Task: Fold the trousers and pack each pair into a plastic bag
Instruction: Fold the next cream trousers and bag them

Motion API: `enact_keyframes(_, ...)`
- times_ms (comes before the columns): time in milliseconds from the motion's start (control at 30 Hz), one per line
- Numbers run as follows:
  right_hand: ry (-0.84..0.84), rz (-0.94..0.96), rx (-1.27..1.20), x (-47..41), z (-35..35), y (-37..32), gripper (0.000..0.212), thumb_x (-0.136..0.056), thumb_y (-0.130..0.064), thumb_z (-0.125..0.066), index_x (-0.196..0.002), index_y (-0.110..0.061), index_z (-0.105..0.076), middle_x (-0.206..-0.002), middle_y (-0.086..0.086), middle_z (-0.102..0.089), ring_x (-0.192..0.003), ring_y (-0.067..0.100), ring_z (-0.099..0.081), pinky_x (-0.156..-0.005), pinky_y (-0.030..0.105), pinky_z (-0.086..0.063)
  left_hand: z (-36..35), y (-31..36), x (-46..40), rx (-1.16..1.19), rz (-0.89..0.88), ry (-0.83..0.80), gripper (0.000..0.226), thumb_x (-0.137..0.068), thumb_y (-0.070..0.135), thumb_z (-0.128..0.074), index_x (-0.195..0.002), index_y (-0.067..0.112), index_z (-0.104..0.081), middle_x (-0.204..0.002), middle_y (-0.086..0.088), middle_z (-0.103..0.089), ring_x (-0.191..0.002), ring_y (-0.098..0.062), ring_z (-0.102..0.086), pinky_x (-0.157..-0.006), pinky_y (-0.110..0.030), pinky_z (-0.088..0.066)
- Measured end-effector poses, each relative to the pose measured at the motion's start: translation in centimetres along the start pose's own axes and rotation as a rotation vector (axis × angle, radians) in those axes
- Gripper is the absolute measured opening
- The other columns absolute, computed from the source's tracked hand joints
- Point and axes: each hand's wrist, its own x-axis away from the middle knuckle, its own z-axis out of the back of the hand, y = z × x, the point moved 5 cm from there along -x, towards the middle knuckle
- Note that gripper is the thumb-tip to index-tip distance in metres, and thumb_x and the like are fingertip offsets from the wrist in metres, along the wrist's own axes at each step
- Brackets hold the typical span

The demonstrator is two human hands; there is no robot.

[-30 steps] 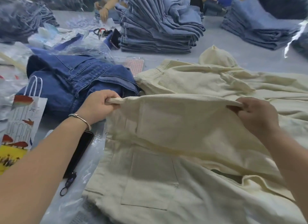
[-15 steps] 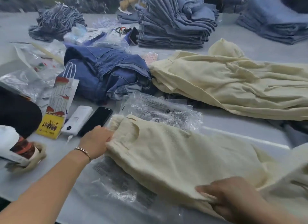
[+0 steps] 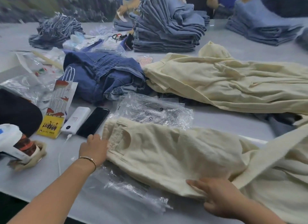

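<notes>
Two hands work one pair of cream trousers point(image 3: 166, 153) lying flat on the counter point(image 3: 50, 178). The left hand point(image 3: 94, 148) meets the waistband end; its fingers are hidden against the fabric, so their state cannot be told. The right hand point(image 3: 221, 198) lies on the near edge of the trousers, fingers point(image 3: 194, 183) straight and slightly apart, pressing the cloth. A clear plastic bag point(image 3: 133, 188) lies under the trousers, between the two hands. A black phone point(image 3: 93, 122) sits just beyond the left fingers.
</notes>
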Motion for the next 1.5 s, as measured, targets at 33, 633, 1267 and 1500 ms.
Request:
enact_keyframes(33,0.001,-0.019,-0.008,0.0,0.0,0.1,0.077,-0.075,-0.040,-0.051,-0.146,-0.048,-0.024,-0.127,-0.008,-0.053,-0.117,0.018,-0.053,-0.092,0.026,-0.041,1.4,0.6,0.0,0.068,0.031,0.113,0.028,-0.084,0.013,-0.052,-0.110,0.023,-0.057,-0.110,-0.006,-0.048,-0.100,-0.025,-0.043,-0.071,-0.031,-0.043)
enact_keyframes(633,0.298,-0.168,-0.415,1.6,0.1,1.6,0.029,-0.088,-0.032,-0.056,-0.115,-0.031,-0.066,-0.092,-0.011,-0.062,-0.086,0.006,-0.059,-0.073,0.015,-0.038,-1.5,9.2,-0.3,0.758,-0.049,0.229,0.015,-0.078,0.014,-0.066,-0.068,0.018,-0.055,-0.064,-0.003,-0.054,-0.060,-0.029,-0.050,-0.055,-0.033,-0.042)
enact_keyframes(1267,1.125,-0.862,-0.204,34.1,2.7,32.9,0.038,-0.076,-0.003,-0.041,-0.101,-0.005,-0.070,-0.102,0.011,-0.068,-0.095,0.035,-0.059,-0.078,0.036,-0.044,19.8,39.5,7.1,1.233,-0.222,0.472,0.009,-0.079,0.022,-0.056,-0.080,0.016,-0.062,-0.067,0.003,-0.058,-0.067,-0.020,-0.053,-0.058,-0.025,-0.038)
enact_keyframes(1500,0.418,-0.663,-0.314,31.1,0.6,39.6,0.050,-0.098,-0.031,-0.050,-0.146,-0.028,-0.038,-0.158,-0.001,-0.022,-0.146,0.016,-0.018,-0.117,0.027,-0.012,20.6,56.4,7.3,1.041,-0.379,0.040,0.043,-0.082,0.035,-0.070,-0.118,0.015,-0.060,-0.117,0.001,-0.062,-0.109,-0.019,-0.057,-0.087,-0.028,-0.041)
